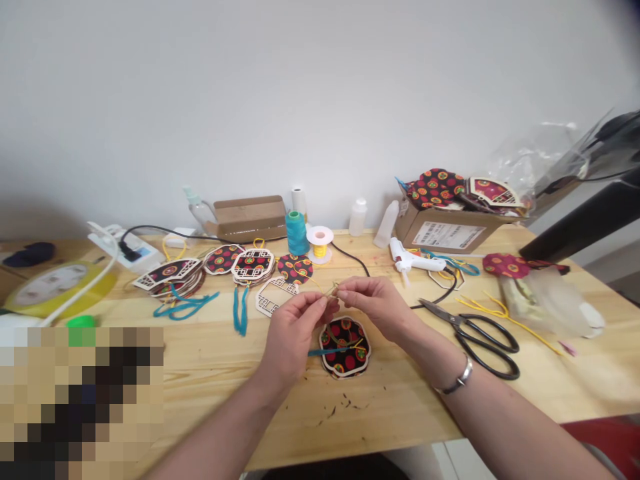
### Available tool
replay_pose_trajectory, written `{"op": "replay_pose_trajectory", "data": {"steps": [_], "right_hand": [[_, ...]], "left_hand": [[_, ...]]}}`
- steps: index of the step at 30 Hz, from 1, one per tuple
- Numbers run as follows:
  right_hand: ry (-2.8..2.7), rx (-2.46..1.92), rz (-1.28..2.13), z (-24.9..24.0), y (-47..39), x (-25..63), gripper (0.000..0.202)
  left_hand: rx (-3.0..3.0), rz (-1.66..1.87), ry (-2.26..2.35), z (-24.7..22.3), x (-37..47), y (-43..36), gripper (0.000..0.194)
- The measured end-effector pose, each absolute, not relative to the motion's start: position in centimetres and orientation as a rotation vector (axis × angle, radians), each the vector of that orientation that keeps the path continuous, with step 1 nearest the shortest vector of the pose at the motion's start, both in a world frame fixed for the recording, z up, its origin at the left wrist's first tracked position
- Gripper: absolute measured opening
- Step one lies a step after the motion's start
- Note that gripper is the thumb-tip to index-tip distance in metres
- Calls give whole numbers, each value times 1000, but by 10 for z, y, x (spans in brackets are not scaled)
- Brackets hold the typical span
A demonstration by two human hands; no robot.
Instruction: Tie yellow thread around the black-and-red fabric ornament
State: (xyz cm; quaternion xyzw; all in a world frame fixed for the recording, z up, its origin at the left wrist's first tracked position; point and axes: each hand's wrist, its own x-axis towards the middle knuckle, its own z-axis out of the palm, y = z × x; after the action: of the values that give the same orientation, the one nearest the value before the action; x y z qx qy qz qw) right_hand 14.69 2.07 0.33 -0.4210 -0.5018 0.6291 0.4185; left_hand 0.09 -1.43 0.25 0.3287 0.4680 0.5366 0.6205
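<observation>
My left hand (299,328) and my right hand (376,305) meet over the middle of the table, both pinching a thin yellowish cord (332,291) between thumb and fingers. Its ends and any knot are too small to make out. Just below them lies a scalloped ornament (345,360) of dark patterned fabric with a pale wooden rim. A blue cord and a short yellow end rest across it. Behind my left hand is a pale wooden lattice frame (267,300), partly covered by the fingers.
Black-handled scissors (487,337) lie to the right, with a white glue gun (417,259) behind them. At the back stand a teal thread cone (297,235) and a yellow cord spool (320,253). Stacked ornaments (173,280) sit left; a cardboard box (445,230) holds more.
</observation>
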Motion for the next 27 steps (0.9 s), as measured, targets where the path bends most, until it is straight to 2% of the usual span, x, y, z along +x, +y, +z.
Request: {"op": "replay_pose_trajectory", "data": {"steps": [8,13,16,22,27], "right_hand": [[-1136,-924,1751,2,20,148,12],[-1097,-821,1887,-1,21,148,21],[-1111,-856,1872,-1,21,147,27],[-1134,-1014,1722,4,21,146,27],[-1059,-978,1751,2,22,147,26]], "left_hand": [[885,1223,1127,-1,-1,-13,16],[1033,1172,1186,-3,-3,-13,14],[1086,1144,1191,-2,-3,-13,14],[1116,1134,1212,1,-3,-15,15],[1115,1172,1203,3,-3,-16,13]]}}
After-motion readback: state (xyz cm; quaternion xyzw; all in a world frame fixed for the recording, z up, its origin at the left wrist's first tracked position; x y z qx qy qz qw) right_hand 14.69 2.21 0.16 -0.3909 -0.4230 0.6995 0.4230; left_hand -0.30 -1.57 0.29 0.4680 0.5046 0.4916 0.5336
